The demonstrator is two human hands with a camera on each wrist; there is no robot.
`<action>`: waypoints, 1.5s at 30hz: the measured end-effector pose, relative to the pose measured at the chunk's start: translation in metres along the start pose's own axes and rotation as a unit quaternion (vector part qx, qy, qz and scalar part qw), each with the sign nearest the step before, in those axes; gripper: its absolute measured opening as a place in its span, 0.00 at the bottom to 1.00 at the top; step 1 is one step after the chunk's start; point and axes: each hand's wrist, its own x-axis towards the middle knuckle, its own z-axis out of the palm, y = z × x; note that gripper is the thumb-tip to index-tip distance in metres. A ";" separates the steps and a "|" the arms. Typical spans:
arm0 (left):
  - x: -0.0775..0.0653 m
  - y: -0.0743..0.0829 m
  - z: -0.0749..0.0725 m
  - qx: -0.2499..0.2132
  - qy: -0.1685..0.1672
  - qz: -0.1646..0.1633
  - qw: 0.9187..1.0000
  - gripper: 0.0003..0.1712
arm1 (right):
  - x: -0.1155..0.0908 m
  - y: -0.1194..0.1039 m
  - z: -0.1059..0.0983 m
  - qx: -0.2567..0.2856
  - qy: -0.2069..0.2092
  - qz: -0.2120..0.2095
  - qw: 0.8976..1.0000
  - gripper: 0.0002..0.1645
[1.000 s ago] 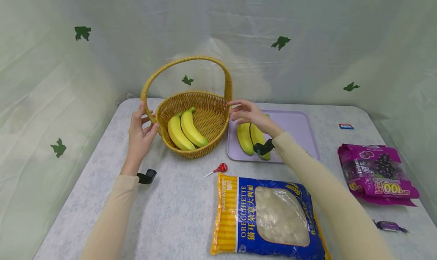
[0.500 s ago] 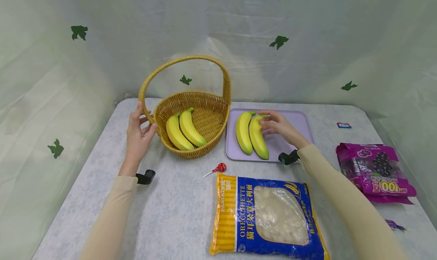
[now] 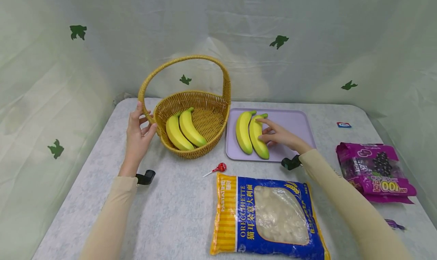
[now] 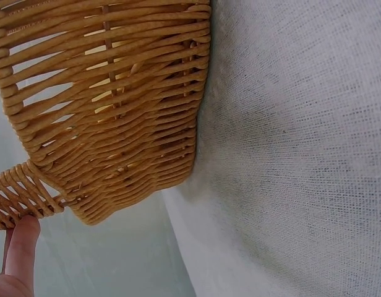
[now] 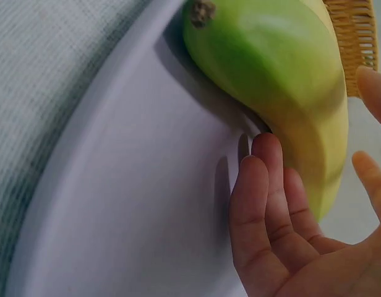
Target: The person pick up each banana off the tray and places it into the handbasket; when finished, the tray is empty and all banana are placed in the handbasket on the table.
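Note:
In the head view, my left hand [image 3: 138, 138] holds the left foot of the handle on a wicker basket [image 3: 205, 119], its fingers reaching behind the handle and the thumb in front. The left wrist view catches a fingertip [image 4: 25, 238] against the wicker. Two bananas [image 3: 191, 129] lie side by side inside. My right hand [image 3: 283, 136] is at the right-hand banana [image 3: 257, 136] on a lilac tray [image 3: 293, 121], fingers spread along its right side. In the right wrist view, several fingertips come right up to that banana [image 5: 302, 93]. Another banana [image 3: 243, 133] lies left of it.
A lollipop [image 3: 218, 168] lies in front of the basket. Nearer stands a large orecchiette bag [image 3: 280, 214]. To the right are a purple grape-printed bag [image 3: 375, 172], a small red-blue packet [image 3: 343, 125] and a purple wrapped sweet [image 3: 394, 225]. A pale curtain hangs behind the table.
My right hand has left the basket's right side and moved right to the right-hand banana on the tray, its fingers now lower along it. The left hand stays at the basket handle.

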 end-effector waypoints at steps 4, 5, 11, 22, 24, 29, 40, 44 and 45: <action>0.000 0.000 0.000 0.001 0.002 -0.001 1.000 0.43 | 0.002 -0.002 0.005 -0.024 0.001 0.002 1.000 0.46; 0.000 0.001 0.000 0.001 0.002 -0.002 1.000 0.43 | 0.003 -0.003 0.006 -0.028 0.002 0.001 1.000 0.46; -0.001 0.001 0.000 0.003 0.004 -0.004 1.000 0.42 | 0.007 -0.008 0.010 -0.054 0.011 -0.002 0.998 0.45; 0.000 0.005 0.001 -0.009 0.006 -0.011 1.000 0.43 | 0.006 -0.013 0.010 -0.061 0.051 -0.002 0.997 0.41; -0.001 0.006 0.001 -0.010 0.006 -0.011 1.000 0.43 | 0.004 -0.017 0.009 -0.047 0.050 -0.007 0.998 0.41; -0.003 0.035 0.000 -0.008 0.004 -0.012 1.000 0.42 | -0.003 -0.034 0.008 -0.009 0.027 -0.023 0.999 0.42; -0.004 0.042 0.001 0.005 0.003 -0.007 1.000 0.43 | -0.001 -0.067 0.020 0.020 -0.028 -0.066 0.997 0.44; -0.004 0.042 0.001 0.005 0.004 -0.005 1.000 0.43 | 0.002 -0.082 0.028 0.027 -0.060 -0.085 0.994 0.45; -0.004 0.042 0.001 0.005 0.004 -0.004 1.000 0.43 | 0.003 -0.086 0.031 0.026 -0.066 -0.089 0.993 0.45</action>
